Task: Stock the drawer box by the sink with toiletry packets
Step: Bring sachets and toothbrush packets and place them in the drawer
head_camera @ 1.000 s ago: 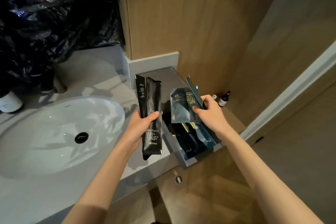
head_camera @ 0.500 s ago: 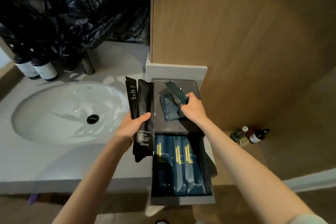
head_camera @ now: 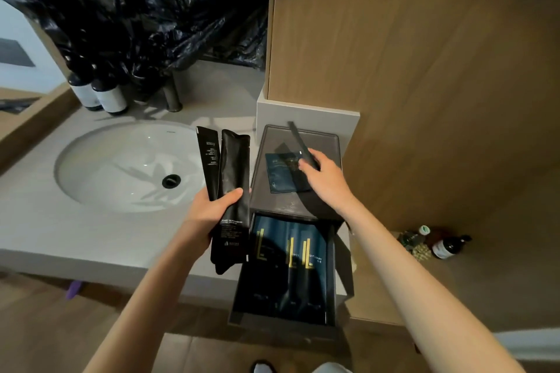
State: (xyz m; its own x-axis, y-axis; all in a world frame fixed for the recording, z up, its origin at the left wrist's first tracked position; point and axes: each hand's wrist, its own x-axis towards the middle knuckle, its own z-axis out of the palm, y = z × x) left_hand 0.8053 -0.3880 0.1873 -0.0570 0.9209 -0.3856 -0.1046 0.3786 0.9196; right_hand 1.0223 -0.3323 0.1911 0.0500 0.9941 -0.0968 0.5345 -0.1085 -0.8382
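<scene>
The drawer box (head_camera: 281,206) stands on the bench (head_camera: 60,221) beside the sink (head_camera: 121,166), drawer out and lined with blue packets (head_camera: 291,263); the slim packet (head_camera: 298,139) pinched in the right hand (head_camera: 325,182) should go in flat alongside them, while the left hand (head_camera: 209,215) grips two black packets (head_camera: 231,179).

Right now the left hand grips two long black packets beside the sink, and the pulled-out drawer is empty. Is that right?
Not quite. The head view shows the left hand gripping the long black packets beside the sink, but the pulled-out drawer is not empty: dark blue packets with yellow stripes lie in it side by side.
</scene>
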